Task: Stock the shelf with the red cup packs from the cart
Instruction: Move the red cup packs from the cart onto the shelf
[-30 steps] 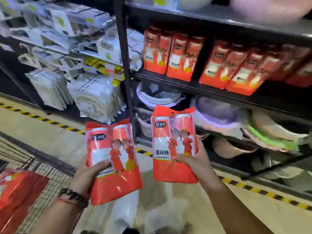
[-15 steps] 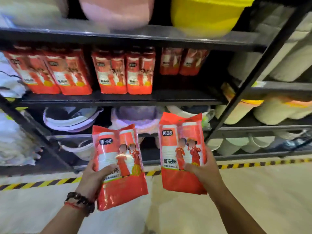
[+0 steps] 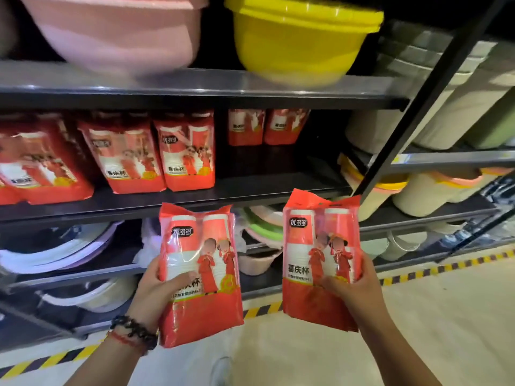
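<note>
The two held cup packs, left [image 3: 199,277] and right [image 3: 320,260], are red-orange with white cup stacks showing through clear film, a black logo patch, and two figures in red costume; the stocked packs [image 3: 185,154] on the black shelf [image 3: 195,195] carry the same print. On the upper shelf stand a pink basin [image 3: 122,32] and a yellow basin [image 3: 301,37], with cream bins [image 3: 434,107] to the right. The floor [image 3: 418,316] is pale beige with a yellow-and-black striped line [image 3: 446,264], and the left wrist wears a black bead bracelet [image 3: 133,328] and a red cord [image 3: 122,339].
</note>
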